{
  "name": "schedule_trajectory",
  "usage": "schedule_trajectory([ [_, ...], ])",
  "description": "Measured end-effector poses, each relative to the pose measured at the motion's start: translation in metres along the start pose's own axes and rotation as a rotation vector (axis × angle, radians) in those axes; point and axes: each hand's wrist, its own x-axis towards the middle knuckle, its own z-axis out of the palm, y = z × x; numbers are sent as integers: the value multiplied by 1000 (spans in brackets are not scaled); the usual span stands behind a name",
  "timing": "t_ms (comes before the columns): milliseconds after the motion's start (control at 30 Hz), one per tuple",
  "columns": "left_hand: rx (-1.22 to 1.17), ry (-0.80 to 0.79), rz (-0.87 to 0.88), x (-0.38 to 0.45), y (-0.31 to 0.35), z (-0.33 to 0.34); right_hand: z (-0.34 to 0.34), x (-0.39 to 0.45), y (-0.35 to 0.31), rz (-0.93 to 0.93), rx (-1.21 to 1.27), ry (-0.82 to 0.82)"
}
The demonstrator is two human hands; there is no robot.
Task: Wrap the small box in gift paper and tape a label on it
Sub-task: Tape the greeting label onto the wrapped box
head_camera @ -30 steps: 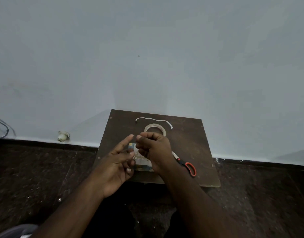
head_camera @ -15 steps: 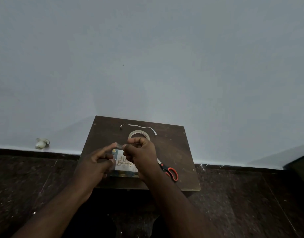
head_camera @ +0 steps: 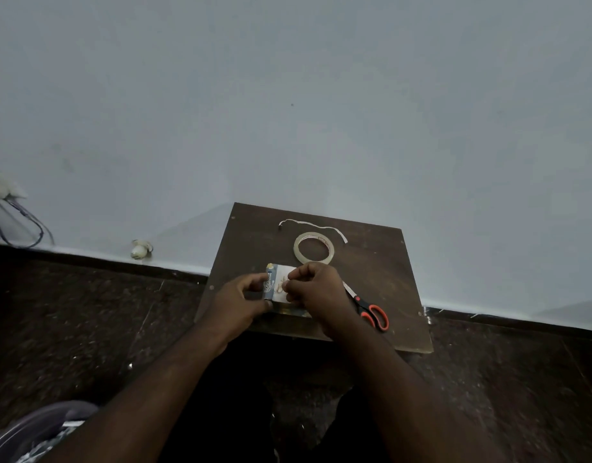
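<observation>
Left hand point(head_camera: 236, 300) curled, thumb and fingers gripping the left edge of the small wrapped box point(head_camera: 275, 286), which sits near the front left of the dark wooden board point(head_camera: 371, 279). Right hand point(head_camera: 316, 287) fingers bent, fingertips pinched together on top of the white label point(head_camera: 283, 282) on the box; cannot tell if tape is between them. Label has gold script, too blurred to read. Wrap looks blue patterned. Tape roll point(head_camera: 314, 248) lies flat just behind the hands, paper strip point(head_camera: 313, 225) beyond it. Orange-handled scissors point(head_camera: 370, 310) lie beside the right wrist.
</observation>
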Motion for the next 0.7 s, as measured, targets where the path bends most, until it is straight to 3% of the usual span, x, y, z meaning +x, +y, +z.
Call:
schedule_trajectory([
  [333,-37,68,-62,4,-4,3,10,1,-10,-33,-429,-26],
  [533,94,151,-22,7,-3,9,10,1,-16,-58,-536,-40],
  [700,51,167,-74,9,-5,10,14,10,-17,-51,-617,-59],
])
